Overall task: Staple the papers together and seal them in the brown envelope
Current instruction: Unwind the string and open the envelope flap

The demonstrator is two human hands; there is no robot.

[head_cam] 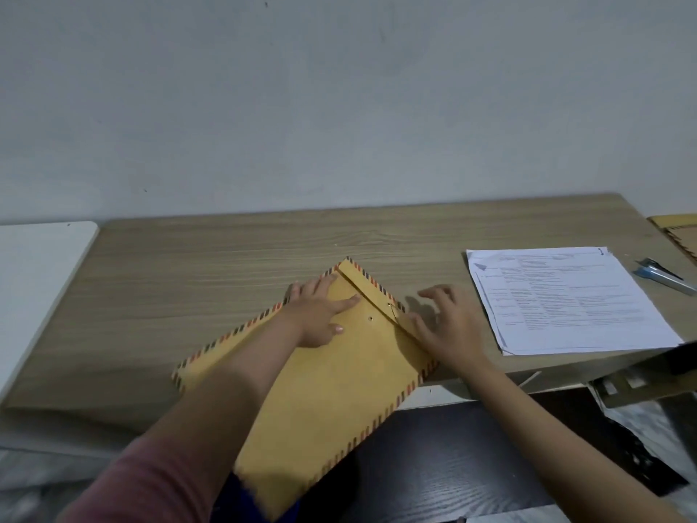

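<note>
The brown envelope (339,383) with striped borders lies slanted on the wooden desk (211,273), its near end hanging over the front edge. Its flap at the far end is folded down, with two small fastener discs showing. My left hand (320,315) rests flat on the envelope just below the flap, fingers spread. My right hand (449,326) hovers at the envelope's right edge near the flap, fingers apart, holding nothing. The stack of printed papers (569,300) lies on the desk to the right. The blue-grey stapler (662,275) sits beyond the papers at the far right.
A white board (37,281) adjoins the desk on the left. A dark surface (452,466) lies below the desk's front edge. Cardboard and dark clutter (641,386) sit at lower right. A grey wall stands behind the desk.
</note>
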